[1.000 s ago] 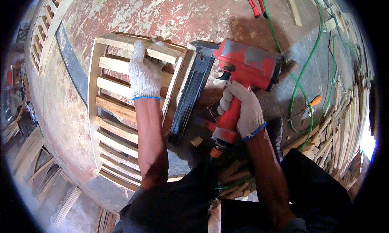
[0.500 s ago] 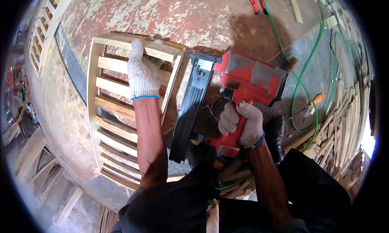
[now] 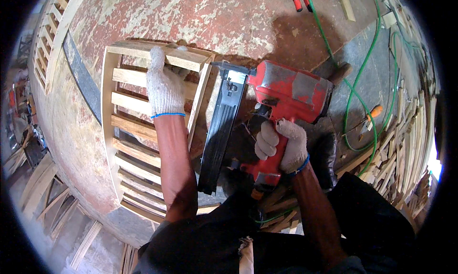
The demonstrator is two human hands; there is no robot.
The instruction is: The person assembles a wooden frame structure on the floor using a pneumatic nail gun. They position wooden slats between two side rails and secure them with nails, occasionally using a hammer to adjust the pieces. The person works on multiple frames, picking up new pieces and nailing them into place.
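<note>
A slatted wooden frame point(image 3: 109, 126) rests on the worn floor in front of me. My left hand point(image 3: 164, 85), in a white knit glove with a blue cuff, is closed over the frame's far end board, thumb along its top; part of the fingers is hidden behind the wood. My right hand point(image 3: 286, 143), gloved too, wraps round the handle of a red nail gun point(image 3: 291, 93) with worn grey patches. Its long black magazine point(image 3: 220, 135) points back toward me. The gun's nose is at the frame's far right corner; whether it touches the wood I cannot tell.
A green hose point(image 3: 353, 97) loops across the floor at right, near an orange-handled tool point(image 3: 376, 111). Heaped wood strips point(image 3: 400, 145) fill the right side. Red-handled pliers point(image 3: 298, 0) lie at the far edge. Another slatted frame point(image 3: 55, 28) stands far left.
The nail gun has shifted slightly left, bringing its nose closer to the frame's corner. My left hand stays on the end board.
</note>
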